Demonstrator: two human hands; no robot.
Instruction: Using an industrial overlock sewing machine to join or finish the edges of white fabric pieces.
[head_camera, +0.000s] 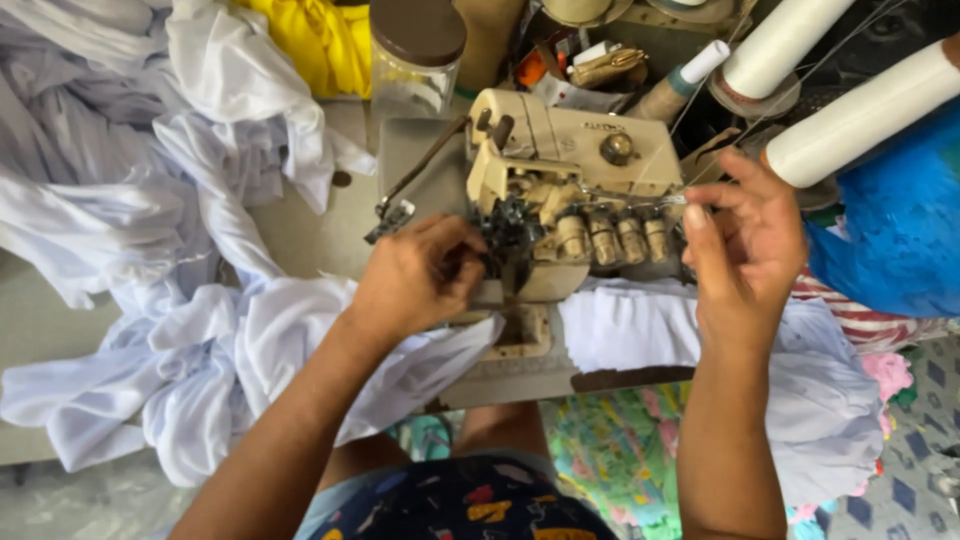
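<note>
- Thread (672, 199) sits pinched in right hand (745, 245); keep it taut beside tension dials (612, 236).
- Left hand (415, 278), fingers curled at overlock machine (560, 180) looper area, should guide gently.

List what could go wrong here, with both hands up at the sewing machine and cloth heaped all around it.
1. The left hand has its fingertips in the dark needle area of the sewing machine; if the machine ran, they might get pricked.
2. The right hand pinches a fine thread by the tension knobs; a tug could snap or unthread it.
3. The white cloth lies heaped beside the left hand and might snag.
</note>
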